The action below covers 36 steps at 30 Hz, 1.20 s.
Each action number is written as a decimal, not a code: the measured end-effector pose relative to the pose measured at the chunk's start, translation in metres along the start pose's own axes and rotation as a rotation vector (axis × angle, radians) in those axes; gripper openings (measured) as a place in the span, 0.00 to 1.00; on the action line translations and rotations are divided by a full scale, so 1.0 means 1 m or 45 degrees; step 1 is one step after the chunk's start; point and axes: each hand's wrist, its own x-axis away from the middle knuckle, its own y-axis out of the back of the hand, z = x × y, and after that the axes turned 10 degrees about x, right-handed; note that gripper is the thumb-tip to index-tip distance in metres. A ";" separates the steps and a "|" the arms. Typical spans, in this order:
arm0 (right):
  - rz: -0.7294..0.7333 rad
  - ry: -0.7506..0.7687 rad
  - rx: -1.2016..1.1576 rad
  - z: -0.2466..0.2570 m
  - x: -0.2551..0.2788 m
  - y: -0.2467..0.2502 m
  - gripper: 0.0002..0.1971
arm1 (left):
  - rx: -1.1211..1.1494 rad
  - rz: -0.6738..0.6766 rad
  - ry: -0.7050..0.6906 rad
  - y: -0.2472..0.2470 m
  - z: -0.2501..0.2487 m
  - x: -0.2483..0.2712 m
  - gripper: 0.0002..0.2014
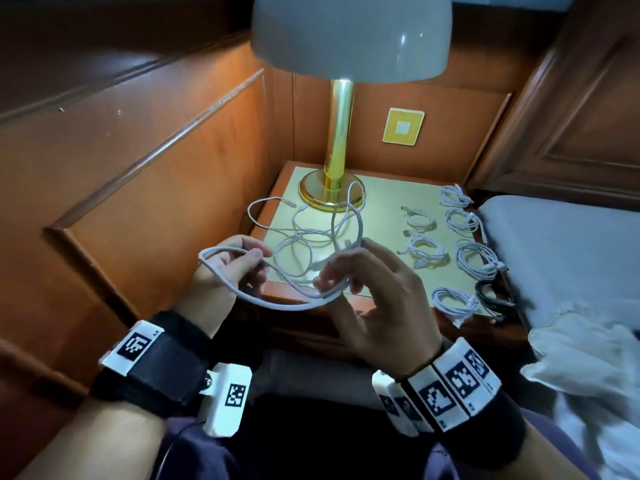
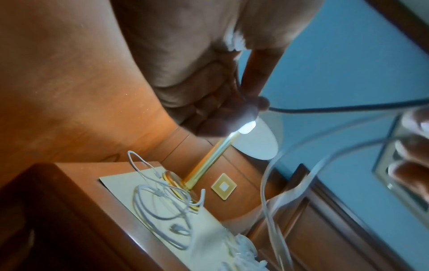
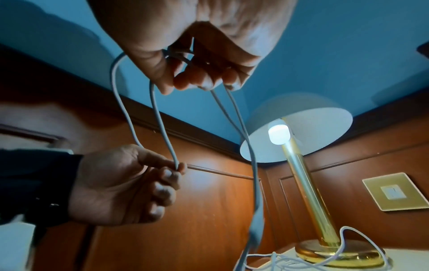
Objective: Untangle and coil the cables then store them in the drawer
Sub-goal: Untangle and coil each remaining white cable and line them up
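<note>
A white cable [image 1: 277, 301] runs in loops between both hands, in front of the nightstand [image 1: 377, 195]. My left hand [image 1: 235, 268] pinches one loop end between thumb and fingers; the right wrist view shows that left hand [image 3: 130, 183] from the side. My right hand [image 1: 346, 275] grips the other end of the loops [image 3: 181, 56] in curled fingers. From there the cable trails to a loose tangle of white cables [image 1: 311, 233] by the lamp base. Several coiled white cables [image 1: 471, 258] and one black coil [image 1: 491, 296] lie on the right of the top.
A lit lamp with a brass stem [image 1: 341, 143] and white shade [image 1: 349, 32] stands at the back of the nightstand. Wood panelling closes the left and back. A bed with a grey sheet [image 1: 568, 251] lies to the right. A brass wall switch plate [image 1: 403, 126] sits behind.
</note>
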 end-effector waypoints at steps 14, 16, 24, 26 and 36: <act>0.003 -0.962 0.101 0.008 0.162 0.093 0.11 | -0.103 -0.191 -0.272 -0.022 -0.002 0.120 0.12; 0.022 -1.161 -0.049 -0.001 0.181 0.098 0.19 | -0.575 -0.159 -0.237 -0.026 0.010 0.124 0.12; 0.328 -1.032 -0.454 0.034 0.183 0.097 0.13 | -1.320 0.528 -0.758 -0.103 0.053 0.180 0.37; 0.371 -1.047 -0.625 0.043 0.181 0.091 0.09 | -1.213 0.740 -0.770 -0.110 0.062 0.187 0.18; 0.251 -1.446 -0.891 0.016 0.177 0.115 0.09 | -0.484 -0.049 -0.098 -0.035 0.045 0.133 0.14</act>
